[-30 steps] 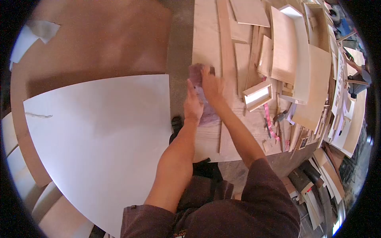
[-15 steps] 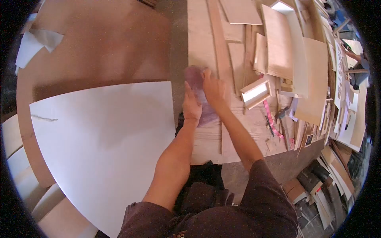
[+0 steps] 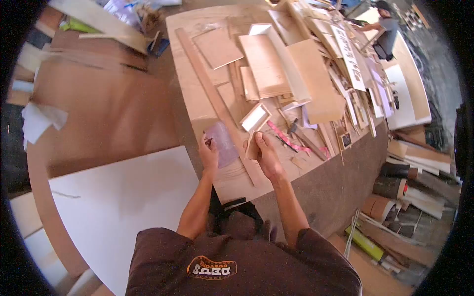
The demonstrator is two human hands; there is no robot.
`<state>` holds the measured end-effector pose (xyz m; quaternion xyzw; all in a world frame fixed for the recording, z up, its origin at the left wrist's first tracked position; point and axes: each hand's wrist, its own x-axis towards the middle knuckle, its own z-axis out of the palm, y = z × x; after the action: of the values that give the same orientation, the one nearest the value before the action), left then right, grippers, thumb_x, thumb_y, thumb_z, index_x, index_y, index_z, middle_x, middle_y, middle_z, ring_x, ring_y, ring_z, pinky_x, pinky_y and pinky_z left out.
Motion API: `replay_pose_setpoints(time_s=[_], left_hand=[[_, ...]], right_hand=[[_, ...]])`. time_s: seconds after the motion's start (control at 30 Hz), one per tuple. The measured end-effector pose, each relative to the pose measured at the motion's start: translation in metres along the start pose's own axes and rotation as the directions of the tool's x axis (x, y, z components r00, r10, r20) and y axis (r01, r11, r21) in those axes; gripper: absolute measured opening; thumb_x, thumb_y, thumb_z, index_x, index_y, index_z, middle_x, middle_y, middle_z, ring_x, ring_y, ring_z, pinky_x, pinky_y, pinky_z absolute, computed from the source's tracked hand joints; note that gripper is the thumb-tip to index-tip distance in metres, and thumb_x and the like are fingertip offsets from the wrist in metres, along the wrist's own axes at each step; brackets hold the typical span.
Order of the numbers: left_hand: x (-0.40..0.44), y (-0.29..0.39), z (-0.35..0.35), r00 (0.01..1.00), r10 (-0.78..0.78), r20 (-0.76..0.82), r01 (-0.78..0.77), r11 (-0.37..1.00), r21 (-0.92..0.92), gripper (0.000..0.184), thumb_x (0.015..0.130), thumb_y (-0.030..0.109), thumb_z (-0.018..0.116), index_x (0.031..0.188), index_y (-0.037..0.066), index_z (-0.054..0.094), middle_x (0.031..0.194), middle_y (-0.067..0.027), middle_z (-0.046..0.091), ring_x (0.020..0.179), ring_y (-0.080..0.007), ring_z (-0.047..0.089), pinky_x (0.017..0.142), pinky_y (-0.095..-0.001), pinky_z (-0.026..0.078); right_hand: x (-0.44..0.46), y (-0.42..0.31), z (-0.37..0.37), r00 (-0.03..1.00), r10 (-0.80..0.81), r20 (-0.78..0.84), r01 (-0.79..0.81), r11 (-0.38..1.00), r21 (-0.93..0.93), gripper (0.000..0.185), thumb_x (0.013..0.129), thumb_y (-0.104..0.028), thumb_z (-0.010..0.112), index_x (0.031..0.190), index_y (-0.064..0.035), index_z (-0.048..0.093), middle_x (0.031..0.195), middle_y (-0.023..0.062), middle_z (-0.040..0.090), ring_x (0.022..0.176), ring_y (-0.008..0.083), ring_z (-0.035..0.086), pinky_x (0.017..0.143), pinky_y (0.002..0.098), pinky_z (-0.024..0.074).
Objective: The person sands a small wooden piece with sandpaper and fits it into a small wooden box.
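Observation:
My left hand [image 3: 210, 156] is closed at the edge of a purple, translucent plastic sheet or bag [image 3: 223, 148]. A small dark thing shows at its fingers, too small to make out. In my right hand [image 3: 269, 157] is a small thin wooden piece [image 3: 253, 146], gripped between thumb and fingers and raised over the worktable [image 3: 232, 185]. Just beyond that hand lies a small wooden frame [image 3: 256, 117] with a white inside. A long wooden strip [image 3: 212, 93] runs along the table past the plastic.
Wooden boxes [image 3: 266, 64], a plywood sheet [image 3: 313, 81], a hammer [image 3: 294, 127] and pink tape [image 3: 289, 140] lie on the table. At left is a large white panel [image 3: 128, 197]. Another person [image 3: 387, 29] works at the far right. Offcuts [image 3: 414, 163] pile up on the floor.
My hands have moved apart from the purple plastic, where both were. The right hand now holds a small wooden piece. The view has swung, showing more of the table's far side.

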<state>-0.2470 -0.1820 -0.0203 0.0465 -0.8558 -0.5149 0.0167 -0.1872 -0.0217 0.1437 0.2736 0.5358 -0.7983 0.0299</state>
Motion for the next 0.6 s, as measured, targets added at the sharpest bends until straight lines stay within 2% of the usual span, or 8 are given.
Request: replay_pose_setpoints(time_s=[0.03,0.07,0.13,0.23,0.3,0.4,0.5,0.6], left_hand=[[0.001,0.011,-0.002,0.991,-0.119,0.056,0.129,0.957,-0.258,0.034,0.091,0.007,0.064,0.123,0.0,0.054,0.109,-0.0146,0.064,0.099,-0.0251,0.061,0.089,-0.039,0.049],[0.002,0.022,-0.005,0.993,-0.091,0.07,0.106,0.96,-0.261,0.034,0.091,0.007,0.064,0.123,0.0,0.054,0.109,-0.0146,0.064,0.099,-0.0251,0.061,0.089,-0.039,0.049],[0.003,0.054,-0.014,0.976,0.126,0.177,-0.044,0.912,-0.408,0.027,0.092,0.007,0.063,0.117,0.0,0.056,0.096,-0.0102,0.064,0.085,-0.0186,0.063,0.079,-0.0314,0.052],[0.004,0.103,-0.019,0.917,0.343,0.205,-0.239,0.882,-0.407,0.024,0.091,0.005,0.063,0.113,0.0,0.058,0.094,-0.0086,0.063,0.085,-0.0172,0.061,0.08,-0.0301,0.051],[0.002,0.122,-0.013,0.885,0.421,0.201,-0.324,0.864,-0.384,0.021,0.089,0.002,0.064,0.109,0.002,0.059,0.095,-0.01,0.063,0.087,-0.0225,0.062,0.079,-0.0329,0.051],[0.0,0.149,-0.01,0.631,0.744,0.22,-0.725,0.667,-0.172,0.018,0.084,-0.002,0.064,0.101,0.004,0.06,0.099,-0.0148,0.063,0.095,-0.0352,0.06,0.081,-0.0414,0.049],[-0.005,0.152,0.01,0.507,0.816,0.279,-0.799,0.566,-0.204,0.018,0.086,-0.001,0.063,0.103,0.004,0.061,0.1,-0.0135,0.064,0.098,-0.033,0.061,0.083,-0.0401,0.05],[-0.014,0.155,0.025,0.53,0.808,0.258,-0.725,0.589,-0.357,0.018,0.088,0.001,0.063,0.106,0.004,0.062,0.103,-0.0131,0.065,0.101,-0.0317,0.061,0.085,-0.0384,0.05]], right_hand=[[-0.007,-0.007,-0.001,1.0,-0.018,0.018,0.017,0.996,0.084,0.032,0.105,-0.039,0.041,0.111,-0.0085,0.052,0.09,0.0045,0.061,0.082,0.0146,0.06,0.075,0.0303,0.0506],[-0.014,-0.014,0.0,0.998,-0.042,0.04,0.035,0.985,0.169,0.031,0.105,-0.036,0.041,0.114,-0.0082,0.051,0.092,0.0061,0.061,0.085,0.0165,0.061,0.079,0.0324,0.0518],[-0.027,-0.027,0.0,0.99,-0.108,0.091,0.075,0.948,0.311,0.031,0.105,-0.035,0.042,0.118,-0.0079,0.051,0.094,0.0069,0.061,0.084,0.0179,0.062,0.079,0.0353,0.0522],[-0.043,-0.04,-0.002,0.972,-0.204,0.118,0.124,0.867,0.482,0.032,0.105,-0.032,0.043,0.125,-0.0084,0.049,0.099,0.0079,0.06,0.087,0.0192,0.062,0.082,0.0389,0.0521],[-0.058,-0.044,-0.005,0.971,-0.229,0.075,0.153,0.827,0.541,0.033,0.105,-0.031,0.043,0.129,-0.0093,0.047,0.103,0.0082,0.059,0.091,0.019,0.061,0.084,0.0396,0.0516],[-0.075,-0.05,-0.014,0.936,-0.347,0.051,0.257,0.777,0.575,0.041,0.106,-0.029,0.04,0.142,-0.0107,0.042,0.114,0.0051,0.057,0.101,0.0174,0.055,0.091,0.038,0.0488],[-0.09,-0.057,-0.032,0.934,-0.345,0.096,0.197,0.719,0.666,0.042,0.107,-0.03,0.037,0.144,-0.0101,0.041,0.12,0.0049,0.057,0.106,0.0179,0.056,0.095,0.0371,0.0471],[-0.094,-0.058,-0.049,0.945,-0.326,0.013,0.245,0.734,0.633,0.044,0.107,-0.031,0.035,0.145,-0.0082,0.039,0.126,0.0064,0.057,0.113,0.0206,0.055,0.1,0.0375,0.0439]])
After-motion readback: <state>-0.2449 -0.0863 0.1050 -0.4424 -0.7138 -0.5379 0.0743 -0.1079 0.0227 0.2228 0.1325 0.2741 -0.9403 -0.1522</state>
